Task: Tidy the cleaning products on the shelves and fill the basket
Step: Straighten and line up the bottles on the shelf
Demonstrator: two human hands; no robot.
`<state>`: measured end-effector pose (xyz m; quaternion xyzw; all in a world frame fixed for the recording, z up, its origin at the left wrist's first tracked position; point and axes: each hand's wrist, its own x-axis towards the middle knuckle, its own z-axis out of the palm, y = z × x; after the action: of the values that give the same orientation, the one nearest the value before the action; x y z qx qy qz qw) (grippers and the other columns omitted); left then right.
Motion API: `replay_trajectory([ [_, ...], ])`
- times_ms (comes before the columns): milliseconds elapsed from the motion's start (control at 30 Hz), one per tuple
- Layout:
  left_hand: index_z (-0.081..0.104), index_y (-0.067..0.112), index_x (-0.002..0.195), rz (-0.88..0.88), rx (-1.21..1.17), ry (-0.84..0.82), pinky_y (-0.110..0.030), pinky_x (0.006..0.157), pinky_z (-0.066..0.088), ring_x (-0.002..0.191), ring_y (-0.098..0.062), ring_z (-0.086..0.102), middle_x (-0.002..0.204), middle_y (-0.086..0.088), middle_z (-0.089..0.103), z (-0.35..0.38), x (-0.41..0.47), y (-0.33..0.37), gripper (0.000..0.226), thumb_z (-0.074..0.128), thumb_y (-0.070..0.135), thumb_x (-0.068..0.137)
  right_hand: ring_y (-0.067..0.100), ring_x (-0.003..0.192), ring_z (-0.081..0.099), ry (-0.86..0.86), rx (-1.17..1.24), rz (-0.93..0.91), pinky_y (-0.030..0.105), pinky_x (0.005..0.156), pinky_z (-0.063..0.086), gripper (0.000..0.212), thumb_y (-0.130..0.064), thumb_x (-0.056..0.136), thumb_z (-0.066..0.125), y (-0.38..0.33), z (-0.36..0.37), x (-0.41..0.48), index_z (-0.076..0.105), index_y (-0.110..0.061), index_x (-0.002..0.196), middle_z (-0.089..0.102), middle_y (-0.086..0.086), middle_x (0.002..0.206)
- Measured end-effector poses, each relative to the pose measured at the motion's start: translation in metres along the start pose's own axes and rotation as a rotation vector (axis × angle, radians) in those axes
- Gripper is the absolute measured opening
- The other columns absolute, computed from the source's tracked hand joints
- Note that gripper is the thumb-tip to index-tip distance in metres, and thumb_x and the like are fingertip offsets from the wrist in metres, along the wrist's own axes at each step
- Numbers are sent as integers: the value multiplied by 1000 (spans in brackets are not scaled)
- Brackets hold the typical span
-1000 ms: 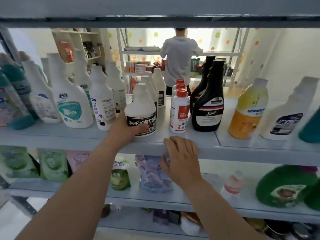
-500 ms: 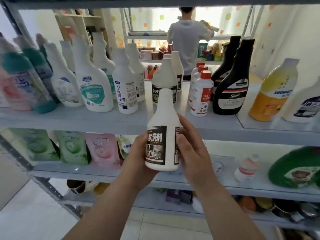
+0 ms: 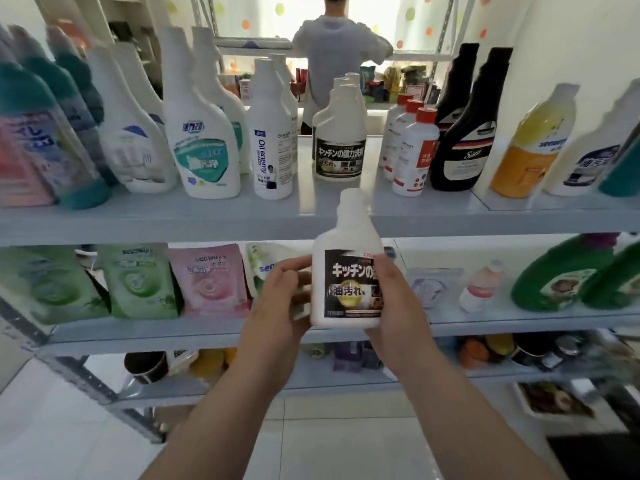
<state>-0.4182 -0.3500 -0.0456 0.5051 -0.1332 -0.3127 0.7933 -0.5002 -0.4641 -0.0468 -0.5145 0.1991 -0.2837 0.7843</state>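
grey shelves (image 3: 242,216) crowded with cleaners fill the room. in front of them the white bottle (image 3: 346,289) is upright, neck to 12 o'clock, with the left hand (image 3: 280,299) at its 9 and the right hand (image 3: 394,306) at its 3, each grip curled round it. its twins (image 3: 341,147) stand at 12 o'clock.

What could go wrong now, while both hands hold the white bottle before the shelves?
The white bottle is held off the shelf by the left hand and right hand; a slip could drop it onto the floor. Setting it on the upper shelf might topple the matching bottles there.
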Motion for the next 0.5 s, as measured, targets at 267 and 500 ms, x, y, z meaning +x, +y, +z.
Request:
replay_trajectory([
  [267,61,20,138,-359,-344,-239,-57,89,54,114,-34,67,133,-15,66,-29,-14,-2,61,33,58,100,8,136,52,-25,-480,-194,45,115,42,39,-59,99,48,29,34,-27,49,-60,138,55,-16,146],
  [500,51,46,141,-9,222,-44,-37,89,60,111,-13,67,132,8,63,-51,-24,-14,42,49,24,106,26,104,72,55,-290,48,55,82,62,43,-37,95,68,42,42,-31,50,-57,129,71,-13,118],
])
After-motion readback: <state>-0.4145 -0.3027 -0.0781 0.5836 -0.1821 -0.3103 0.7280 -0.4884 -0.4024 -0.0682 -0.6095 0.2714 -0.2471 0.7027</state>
